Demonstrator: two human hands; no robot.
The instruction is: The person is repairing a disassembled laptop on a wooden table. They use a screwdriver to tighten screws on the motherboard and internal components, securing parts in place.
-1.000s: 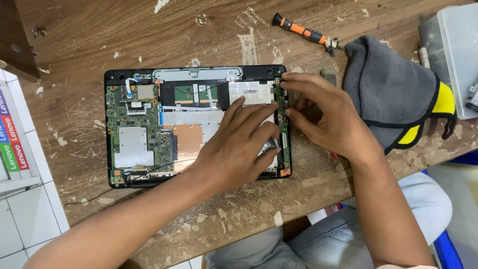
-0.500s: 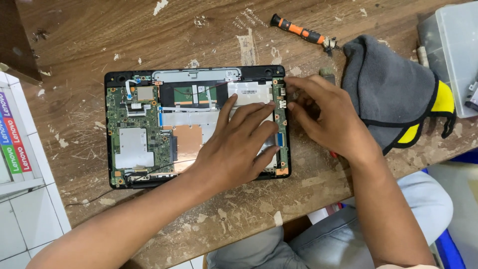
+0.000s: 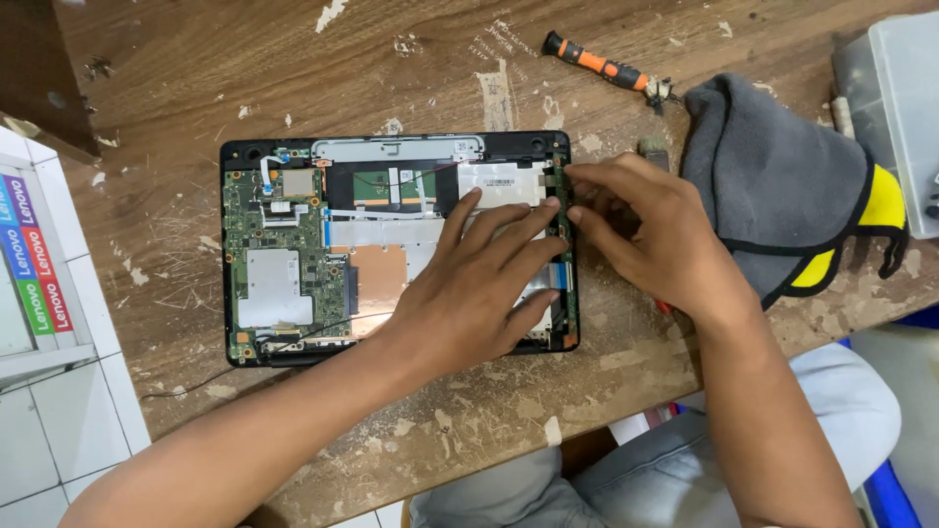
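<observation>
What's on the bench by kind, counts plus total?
Opened black laptop with bare circuit boards: 1
Orange-and-black screwdriver: 1
Grey-and-yellow cloth bag: 1
Grey plastic box: 1
Hands on the laptop: 2, left hand and right hand
Total: 6
</observation>
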